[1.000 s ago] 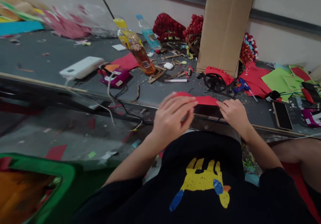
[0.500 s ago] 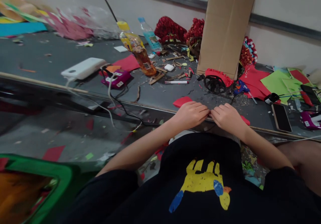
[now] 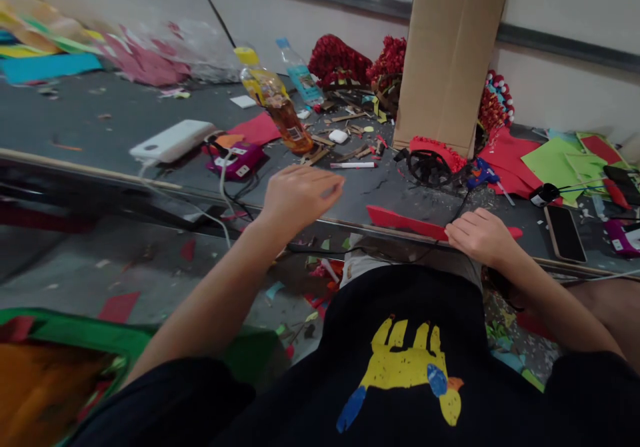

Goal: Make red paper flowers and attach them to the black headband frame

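A red strip lies lengthwise along the near edge of a dark, littered table, directly in front of a tall cardboard panel that leans on the wall. The wearer's right hand, in front of the panel, has its fingers curled closed over the strip, whose ends stick out on both sides. The left hand hangs over the table edge, forward and left of the panel, half open: the fingers curve loosely above the thumb with a gap between, and it appears to hold nothing.

At the panel's foot sits a black band with red trim; just right of the foot is a blue glue gun, with red paper and green paper farther right. A phone lies forward and right of the panel. To its left are a pen, a small white case, a yellow-capped bottle and, farther left, a purple socket block and a white box-shaped device.
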A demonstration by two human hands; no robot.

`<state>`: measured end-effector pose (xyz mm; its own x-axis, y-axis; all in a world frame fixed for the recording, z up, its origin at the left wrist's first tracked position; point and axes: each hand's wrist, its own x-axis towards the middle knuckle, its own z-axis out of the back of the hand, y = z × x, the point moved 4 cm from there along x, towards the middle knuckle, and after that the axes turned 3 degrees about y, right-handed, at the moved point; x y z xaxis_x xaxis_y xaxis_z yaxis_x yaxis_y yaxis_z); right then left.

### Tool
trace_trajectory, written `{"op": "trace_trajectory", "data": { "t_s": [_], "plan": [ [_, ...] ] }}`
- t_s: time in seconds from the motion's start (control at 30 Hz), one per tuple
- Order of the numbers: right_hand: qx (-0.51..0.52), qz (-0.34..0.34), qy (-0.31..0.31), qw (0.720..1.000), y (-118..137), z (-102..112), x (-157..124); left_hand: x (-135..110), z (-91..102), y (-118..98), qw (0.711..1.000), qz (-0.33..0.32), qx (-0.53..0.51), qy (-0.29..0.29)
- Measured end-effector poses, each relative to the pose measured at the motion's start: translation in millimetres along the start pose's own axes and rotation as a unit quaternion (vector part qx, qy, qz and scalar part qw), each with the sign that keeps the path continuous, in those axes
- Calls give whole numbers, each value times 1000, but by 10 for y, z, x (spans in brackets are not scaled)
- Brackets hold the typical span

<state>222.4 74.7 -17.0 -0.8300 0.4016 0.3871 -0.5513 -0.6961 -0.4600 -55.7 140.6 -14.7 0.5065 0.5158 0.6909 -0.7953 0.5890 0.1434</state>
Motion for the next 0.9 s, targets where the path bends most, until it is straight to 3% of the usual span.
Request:
{"op": "trace_trajectory", "data": {
  "t_s": [0.1,0.23,0.33,0.5,0.6,0.77,0.9],
  "plan": [
    [4,10,8,1000,40,-26,124,133,71,-394,998,-44,-49,0],
    [-4,34,10,999,79,-33,288,314,35,-1070,978,-152,-120,75],
    [-13,19,-5,1000,39,-18,289,360,-67,-1191,972,-166,-131,100],
    [-6,15,-13,1000,23,-16,172,323,-164,-1066,972,-165,-140,97],
    [3,5,15,1000,-20,-11,65,319,-140,-929,973,-134,-157,102],
    [22,-58,52,997,-307,52,-353,288,-36,-463,975,-23,-180,130],
    [-4,-181,50,982,-560,36,-756,235,73,-51,972,98,-200,72]
  ]
}}
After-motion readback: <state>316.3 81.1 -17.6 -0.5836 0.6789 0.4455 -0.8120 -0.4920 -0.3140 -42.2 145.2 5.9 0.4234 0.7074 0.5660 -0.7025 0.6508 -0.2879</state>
